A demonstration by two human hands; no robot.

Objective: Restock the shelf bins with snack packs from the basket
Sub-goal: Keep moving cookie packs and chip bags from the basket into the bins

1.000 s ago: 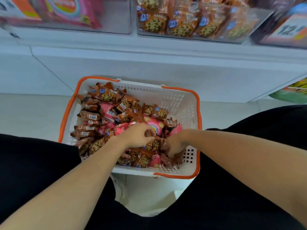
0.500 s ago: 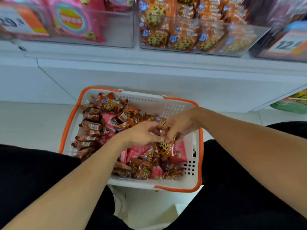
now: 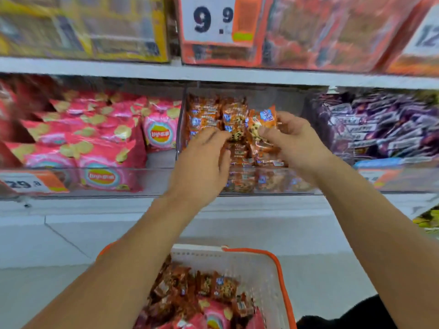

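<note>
— Orange foil, that was the cookie pack the right hand pinched, its fingers curled round the wrapper, up above the middle bin.

— And the left hand?

— It was reaching into the same clear bin, fingers bent toward a second cookie pack at their tips. The blur kept me from telling whether it actually gripped that one or only touched it.

— Where did the bin sit?

— On the lower shelf, already holding rows of the same orange cookie packs, some showing through its clear front wall.

— What was beside it?

— To the left, pink chip bags in their own clear bin, with a price label on the front. To the right, purple wrapped bars. On the shelf above stood yellow boxes and orange boxes, with a price card reading 9.9 between them.

— And the basket?

— The basket, white with an orange rim, stood low in view under the forearms, well below the bin. More cookie packs and a few pink bags lay in it.
</note>
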